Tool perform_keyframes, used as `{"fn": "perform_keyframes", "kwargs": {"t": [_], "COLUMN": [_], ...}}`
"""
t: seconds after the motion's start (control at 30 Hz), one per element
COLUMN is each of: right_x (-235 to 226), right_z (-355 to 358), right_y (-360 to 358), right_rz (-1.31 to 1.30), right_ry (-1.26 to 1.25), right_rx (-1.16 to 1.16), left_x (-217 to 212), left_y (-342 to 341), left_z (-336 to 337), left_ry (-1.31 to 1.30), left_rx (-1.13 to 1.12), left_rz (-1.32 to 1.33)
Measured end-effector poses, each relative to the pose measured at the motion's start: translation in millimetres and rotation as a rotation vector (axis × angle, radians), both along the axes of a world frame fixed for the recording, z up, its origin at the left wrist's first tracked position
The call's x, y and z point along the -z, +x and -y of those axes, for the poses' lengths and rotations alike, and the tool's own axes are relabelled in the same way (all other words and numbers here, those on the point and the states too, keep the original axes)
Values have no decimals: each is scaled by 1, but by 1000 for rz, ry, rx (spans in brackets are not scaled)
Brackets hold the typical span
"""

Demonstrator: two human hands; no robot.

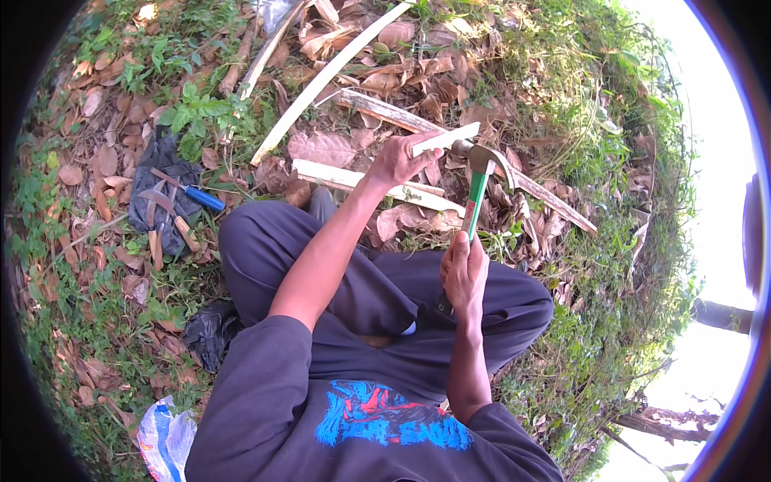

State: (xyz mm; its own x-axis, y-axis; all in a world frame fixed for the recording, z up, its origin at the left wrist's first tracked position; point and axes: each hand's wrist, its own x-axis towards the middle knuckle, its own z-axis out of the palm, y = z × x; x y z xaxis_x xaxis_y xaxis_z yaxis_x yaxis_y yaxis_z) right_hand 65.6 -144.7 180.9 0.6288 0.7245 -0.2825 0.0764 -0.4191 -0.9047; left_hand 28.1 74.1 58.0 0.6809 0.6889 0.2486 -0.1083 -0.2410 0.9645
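Note:
My left hand [395,163] is closed around a short pale wood strip [450,140], which points to the right above the leaf-covered ground. In my right hand [464,269] is a claw hammer [477,189] with a green handle, gripped low on the handle. The hammer's metal head is beside the right end of the strip; whether they touch I cannot tell. Under my left wrist lies a split piece of wood [333,174]. A longer rough wooden stick [550,201] runs behind the hammer head toward the right.
To the left, a black plastic bag [173,233] bears a blue-handled tool [205,198] and wooden-handled knives [188,233]. A long pale strip [321,88] curves across the far ground. Another black bag [210,333] is by my knee, and a white-blue plastic bag [167,442] lies lower left.

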Motion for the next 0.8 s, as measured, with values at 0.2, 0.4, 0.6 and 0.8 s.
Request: {"fn": "perform_keyframes", "kwargs": {"t": [0.2,0.4,0.6,0.8], "right_x": [20,54,71,77], "right_z": [29,69,85,96], "right_y": [-10,-20,-13,-13], "right_rz": [-270,-428,-482,-588], "right_ry": [10,32,108,153], "right_rx": [65,185,194,222], "left_x": [9,-6,-3,2], "left_y": [-5,-17,-28,-24], "left_z": [-8,3,2,5], "left_ry": [171,9,114,82], "left_rx": [-115,-15,-158,-93], "left_rz": [82,-69,5,-38]}}
